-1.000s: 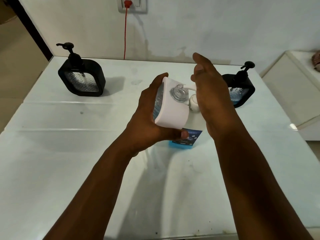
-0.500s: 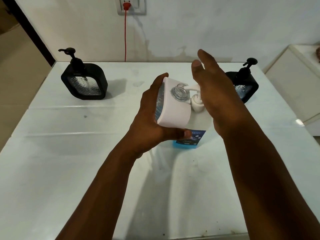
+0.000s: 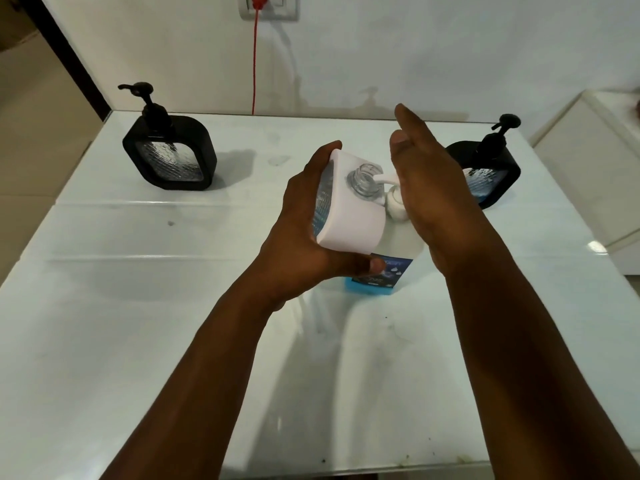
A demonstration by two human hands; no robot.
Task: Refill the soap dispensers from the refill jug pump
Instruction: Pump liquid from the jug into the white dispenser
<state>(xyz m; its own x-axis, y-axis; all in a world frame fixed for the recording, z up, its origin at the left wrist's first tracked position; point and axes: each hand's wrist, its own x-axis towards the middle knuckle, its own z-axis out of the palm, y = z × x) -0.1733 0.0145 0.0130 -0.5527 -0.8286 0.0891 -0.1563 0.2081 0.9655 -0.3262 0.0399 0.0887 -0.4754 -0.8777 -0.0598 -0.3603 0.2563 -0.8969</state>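
- The left hand grips a white soap dispenser, fingers curled over its far edge and thumb under its near edge, holding it tilted above the counter.
- The white dispenser has a smooth, matte, rounded-rectangle shell, a ribbed clear panel showing on its left face, and an open clear threaded neck with no pump in it.
- The right hand is flat, fingers straight and pressed together, palm facing left, lying over the head of the refill jug's pump; whether the palm presses the pump is hidden.
- The white pump spout points toward the clear neck and reaches just beside its rim.
- The refill jug stands on the counter under both hands: pale translucent body, blue liquid at its base, dark blue label.
- A black soap dispenser with a textured clear window and black pump stands upright at the far left, well apart.
- A second black soap dispenser, with blue liquid visible, stands at the far right, partly behind the right hand.
- The counter is glossy white, with faint smudges and specks.
- Behind it is a white wall, where a red cord hangs from a wall socket.
- A pale cabinet sits to the right.
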